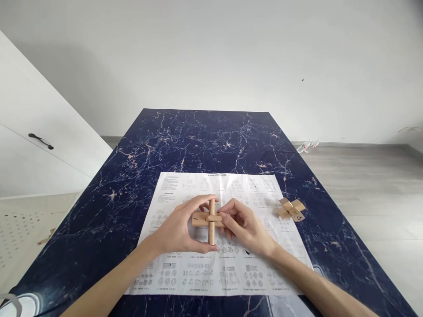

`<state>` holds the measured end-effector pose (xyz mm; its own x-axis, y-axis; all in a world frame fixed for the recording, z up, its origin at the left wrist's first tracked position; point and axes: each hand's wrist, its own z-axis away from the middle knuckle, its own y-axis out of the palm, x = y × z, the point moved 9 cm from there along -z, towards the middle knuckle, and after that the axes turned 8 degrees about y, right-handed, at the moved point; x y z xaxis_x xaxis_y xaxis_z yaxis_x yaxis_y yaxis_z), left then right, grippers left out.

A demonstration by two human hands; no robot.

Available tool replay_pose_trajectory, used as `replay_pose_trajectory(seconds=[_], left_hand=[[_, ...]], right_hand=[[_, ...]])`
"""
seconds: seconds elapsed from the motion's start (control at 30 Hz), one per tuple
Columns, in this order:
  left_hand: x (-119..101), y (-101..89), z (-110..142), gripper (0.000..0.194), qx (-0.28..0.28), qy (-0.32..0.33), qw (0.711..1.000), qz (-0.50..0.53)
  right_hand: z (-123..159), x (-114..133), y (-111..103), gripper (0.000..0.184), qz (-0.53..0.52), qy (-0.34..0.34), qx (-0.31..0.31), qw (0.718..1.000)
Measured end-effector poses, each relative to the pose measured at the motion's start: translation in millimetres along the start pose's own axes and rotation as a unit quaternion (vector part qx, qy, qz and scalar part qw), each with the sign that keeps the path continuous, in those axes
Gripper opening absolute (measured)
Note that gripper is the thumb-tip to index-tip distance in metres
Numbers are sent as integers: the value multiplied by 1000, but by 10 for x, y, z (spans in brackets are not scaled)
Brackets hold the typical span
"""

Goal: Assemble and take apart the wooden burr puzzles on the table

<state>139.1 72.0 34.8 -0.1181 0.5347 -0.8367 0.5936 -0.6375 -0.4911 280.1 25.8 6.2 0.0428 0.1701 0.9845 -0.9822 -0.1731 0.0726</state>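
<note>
at the centre of the frame, a wooden cross-shaped piecework is held up over the printed sheet [188, 282], made of an upright bar [212, 234], a flat block [199, 219] lying crosswise behind it, and a short rounded piece [213, 218] across its front. the left hand [173, 229] has its grip on the upright bar, fingers at the top end and thumb at the bottom; the right hand [245, 226] has its grip pinched at the right end of the crosswise parts, though its fingertips are partly hidden, so exactly which part it grasps i cannot tell. as for progress, these parts look crossed and fitted together at the middle, but whether every joint is fully seated, or any part is lacking, cannot be judged from here. right of centre, a second wooden cross [291, 209] sits by the sheet's right edge, looking fully put together and untouched by either hand. the sheet lies creased on the dark blue counter [205, 136], its lower middle covered partly by the hands and forearms, which block some of the diagrams; the print is too small to read. nothing seems to stand between the two hands except the held parts. a white cabinet [42, 105] fills the left of the frame.
</note>
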Motion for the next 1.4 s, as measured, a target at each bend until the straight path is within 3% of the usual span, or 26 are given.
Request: replay_pose_trajectory(seconds=[0.27,0.57,0.7,0.97,1.2,1.4], left_hand=[[-36,-22,23,102,-7,25,999,-26],[-4,-35,2,105,3,-8,998,67],[30,-51,9,97,-6,-17,993,113],[67,27,61,133,-3,-26,996,80],[-29,-2,13,103,-23,-5,999,47],[-60,-24,9,105,-36,28,998,36]], right_hand=[[57,-101,-3,33,-16,-8,-57,998],[19,-51,-26,36,-38,-14,-38,998],[17,-19,-30,38,-59,-7,-30,998],[16,-22,-23,32,-76,-17,-32,996],[38,-12,-5,31,-61,-30,-41,997],[44,29,17,27,-65,-42,-32,996]])
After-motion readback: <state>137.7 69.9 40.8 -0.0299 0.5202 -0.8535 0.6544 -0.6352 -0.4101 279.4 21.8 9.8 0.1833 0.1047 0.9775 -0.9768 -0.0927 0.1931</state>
